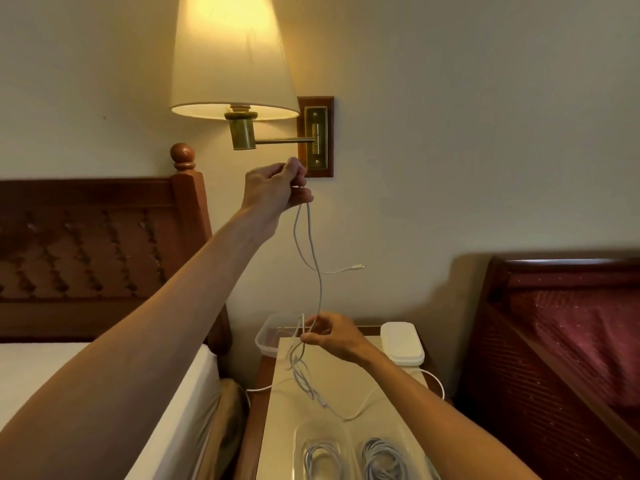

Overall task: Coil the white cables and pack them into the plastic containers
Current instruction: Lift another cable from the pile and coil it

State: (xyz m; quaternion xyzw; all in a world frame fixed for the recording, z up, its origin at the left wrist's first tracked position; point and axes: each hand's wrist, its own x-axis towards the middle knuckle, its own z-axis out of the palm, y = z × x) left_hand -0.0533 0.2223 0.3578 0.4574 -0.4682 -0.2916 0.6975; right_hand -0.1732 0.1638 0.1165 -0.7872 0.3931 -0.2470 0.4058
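Note:
My left hand is raised high in front of the wall and grips the top of a white cable, which hangs down in two strands. One free plug end sticks out to the right. My right hand pinches the same cable lower down, just above the bedside table, where the rest lies in a loose tangle. An open clear plastic container stands at the table's far left. Near the front edge, clear containers hold coiled white cables.
A lit wall lamp on a brass arm hangs just above my left hand. A white lid or box lies at the table's far right. A bed with a wooden headboard stands on the left, a red upholstered seat on the right.

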